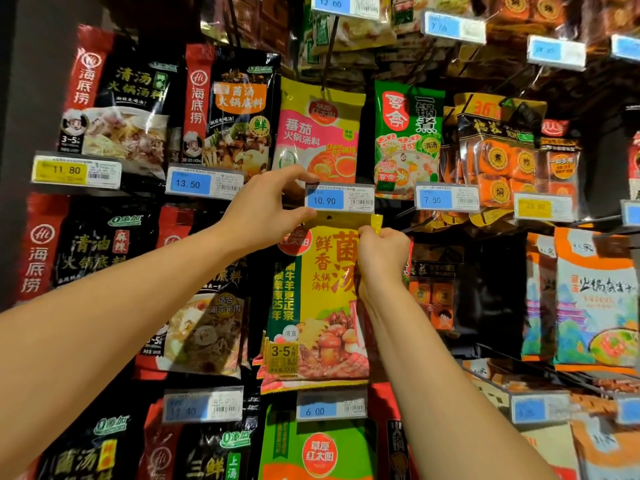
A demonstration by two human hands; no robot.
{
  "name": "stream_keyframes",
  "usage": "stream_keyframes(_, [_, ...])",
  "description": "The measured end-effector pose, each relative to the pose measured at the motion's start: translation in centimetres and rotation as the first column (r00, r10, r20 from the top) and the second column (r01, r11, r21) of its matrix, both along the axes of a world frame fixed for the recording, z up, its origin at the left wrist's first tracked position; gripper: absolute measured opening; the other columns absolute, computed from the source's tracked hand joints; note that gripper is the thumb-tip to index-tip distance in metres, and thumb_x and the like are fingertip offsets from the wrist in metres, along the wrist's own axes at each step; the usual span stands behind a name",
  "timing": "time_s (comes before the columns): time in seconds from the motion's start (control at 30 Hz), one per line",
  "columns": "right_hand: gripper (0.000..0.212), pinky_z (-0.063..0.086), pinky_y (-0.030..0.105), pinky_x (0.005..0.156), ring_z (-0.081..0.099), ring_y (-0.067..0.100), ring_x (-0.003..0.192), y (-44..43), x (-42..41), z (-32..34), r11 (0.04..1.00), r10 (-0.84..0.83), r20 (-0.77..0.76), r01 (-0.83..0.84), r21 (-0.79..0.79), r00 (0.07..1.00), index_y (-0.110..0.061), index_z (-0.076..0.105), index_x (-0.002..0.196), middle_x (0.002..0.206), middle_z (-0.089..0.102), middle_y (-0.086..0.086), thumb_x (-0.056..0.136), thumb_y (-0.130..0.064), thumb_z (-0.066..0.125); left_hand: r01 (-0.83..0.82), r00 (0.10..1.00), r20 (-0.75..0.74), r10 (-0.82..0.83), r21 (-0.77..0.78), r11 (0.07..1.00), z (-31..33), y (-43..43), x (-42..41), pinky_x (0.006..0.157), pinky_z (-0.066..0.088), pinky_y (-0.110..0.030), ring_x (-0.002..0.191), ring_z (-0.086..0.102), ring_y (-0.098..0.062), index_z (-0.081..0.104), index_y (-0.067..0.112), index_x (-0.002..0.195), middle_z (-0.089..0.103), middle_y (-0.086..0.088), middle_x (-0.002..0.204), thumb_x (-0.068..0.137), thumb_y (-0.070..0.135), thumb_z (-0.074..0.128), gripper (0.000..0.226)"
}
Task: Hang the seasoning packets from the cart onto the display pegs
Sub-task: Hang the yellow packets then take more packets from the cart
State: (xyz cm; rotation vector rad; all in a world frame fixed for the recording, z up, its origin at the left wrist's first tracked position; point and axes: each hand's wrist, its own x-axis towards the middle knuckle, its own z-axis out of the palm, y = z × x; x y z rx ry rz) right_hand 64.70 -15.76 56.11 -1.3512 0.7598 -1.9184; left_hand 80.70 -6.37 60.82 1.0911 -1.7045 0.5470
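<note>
1. Packet (322, 303): a yellow mushroom-soup seasoning packet hangs flat against the display in the middle column, its top edge tucked just under the 10.90 price tag (340, 199). The punched hole (329, 217) near its top shows just below that tag.

2. Right hand (381, 258): its grip is closed in a pinch on the packet's upper right corner, thumb and fingertips on the yellow top strip, which is folded forward a little there.

3. Left hand (266, 209): thumb below and fingers above, half-closed around the left end of the price tag holder. It seems to be lifting or steadying the tag so the peg end is free; I cannot tell whether it also touches the packet's top edge.

4. Step in hand, as I judge it: threading this packet onto the peg behind the tag. The peg itself is hidden by the tag, so whether the hole is already on it cannot be told.

5. Next move calls for: lining the hole up with the peg tip, sliding the packet back along it, then letting the tag drop and releasing the pinch.

6. Cart: not in view, so how many packets remain cannot be told.
</note>
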Motion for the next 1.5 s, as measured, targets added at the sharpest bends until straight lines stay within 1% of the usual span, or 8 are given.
stream_keyframes(0.23, [0.053,0.024,0.035,0.058,0.026,0.020,0.049,0.2,-0.1,1.0,1.000,-0.021,0.018,0.021,0.014,1.000,-0.020,0.029,0.050,0.048,0.029,-0.004,0.086,-0.007,0.065,-0.008,1.000,-0.007,0.008,0.016,1.000,0.0,0.1,-0.2,0.093,0.056,-0.047,0.099,0.066,-0.015,0.064,0.029,0.127,0.068,0.005,0.101,0.087,0.026,0.081,0.044])
stream_keyframes(0.37, [0.056,0.017,0.034,0.058,0.018,0.018,0.050,0.2,-0.4,0.5,1.000,-0.005,0.074,0.006,-0.002,0.997,-0.021,0.023,0.053,0.048,0.021,-0.007,0.087,-0.005,0.065,-0.020,1.000,-0.012,0.020,0.019,1.000,0.0,0.2,-0.3,0.092,0.055,-0.048,0.099,0.066,-0.015,0.064,0.029,0.127,0.068,0.006,0.101,0.086,0.026,0.081,0.044])
stream_keyframes(0.53, [0.050,0.020,0.042,0.063,0.023,0.021,0.060,0.1,0.0,0.4,0.999,0.035,0.151,-0.037,0.011,0.988,-0.023,0.025,0.057,0.058,0.023,-0.001,0.085,-0.008,0.064,-0.021,1.000,-0.009,0.021,0.022,1.000,0.0,0.4,-0.5,0.092,0.055,-0.045,0.096,0.066,-0.012,0.064,0.029,0.127,0.067,0.009,0.097,0.087,0.026,0.081,0.044])
stream_keyframes(0.67, [0.052,0.018,0.040,0.061,0.019,0.017,0.055,0.1,0.3,0.7,0.999,0.044,0.156,-0.041,-0.021,0.987,-0.023,0.025,0.057,0.057,0.021,-0.003,0.086,-0.006,0.065,-0.019,1.000,-0.015,0.019,0.031,0.999,0.0,0.4,-0.5,0.091,0.055,-0.044,0.093,0.066,-0.011,0.063,0.030,0.127,0.067,0.009,0.096,0.087,0.026,0.081,0.045])
stream_keyframes(0.77, [0.051,0.018,0.042,0.062,0.018,0.017,0.057,0.0,0.6,0.9,0.999,0.032,0.157,-0.025,-0.044,0.987,-0.023,0.024,0.059,0.059,0.020,-0.003,0.085,-0.006,0.064,-0.016,1.000,-0.014,0.017,0.026,1.000,0.0,0.4,-0.5,0.091,0.055,-0.044,0.094,0.066,-0.011,0.063,0.030,0.127,0.067,0.011,0.095,0.087,0.025,0.081,0.044])
stream_keyframes(1.2, [0.051,0.020,0.040,0.061,0.020,0.018,0.055,-1.0,0.8,0.5,0.999,0.033,0.141,-0.032,-0.004,0.989,-0.023,0.024,0.057,0.057,0.021,-0.003,0.082,-0.003,0.064,-0.028,0.999,-0.021,0.028,0.024,0.999,-0.1,0.4,-0.5,0.089,0.056,-0.046,0.095,0.066,-0.009,0.061,0.035,0.127,0.068,0.012,0.096,0.088,0.024,0.079,0.044])
stream_keyframes(1.37, [0.052,0.018,0.038,0.059,0.020,0.017,0.055,-1.5,0.8,0.0,0.997,0.077,0.153,-0.072,-0.038,0.985,-0.023,0.024,0.057,0.054,0.022,-0.006,0.084,-0.001,0.062,-0.102,0.994,0.036,0.100,0.046,0.994,-0.2,0.5,-0.5,0.086,0.055,-0.046,0.095,0.065,-0.013,0.054,0.037,0.133,0.069,0.014,0.093,0.092,0.016,0.074,0.050])
stream_keyframes(1.5, [0.051,0.020,0.040,0.061,0.023,0.023,0.061,-1.5,0.8,0.2,0.998,0.058,0.149,-0.054,-0.032,0.987,-0.023,0.025,0.056,0.056,0.023,-0.003,0.082,-0.003,0.064,-0.171,0.983,0.067,0.172,-0.023,0.985,-0.3,0.3,-1.0,0.081,0.055,-0.046,0.093,0.062,-0.018,0.056,0.032,0.132,0.069,0.009,0.093,0.093,0.013,0.071,0.046])
